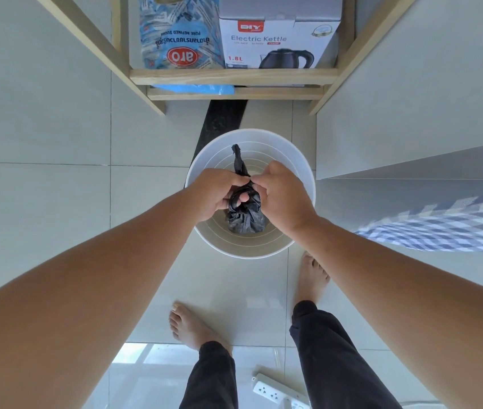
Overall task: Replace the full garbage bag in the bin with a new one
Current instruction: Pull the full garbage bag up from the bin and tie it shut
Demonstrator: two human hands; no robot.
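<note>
A round white bin (pixel 205 160) stands on the tiled floor directly below me. Above its opening hangs a small black garbage bag (pixel 246 219), bunched and twisted at the neck, with a loose tail (pixel 238 162) pointing away from me. My left hand (pixel 216 193) grips the twisted neck from the left, a fingertip poking through a loop of the plastic. My right hand (pixel 281 193) pinches the same neck from the right. A flat black sheet, perhaps another bag (pixel 222 119), lies on the floor beyond the bin.
A wooden shelf unit (pixel 234 76) stands just past the bin, holding a blue sugar bag (pixel 179 33) and an electric kettle box (pixel 278 39). A white cabinet (pixel 411 113) rises on the right. A power strip (pixel 278 392) lies by my bare feet.
</note>
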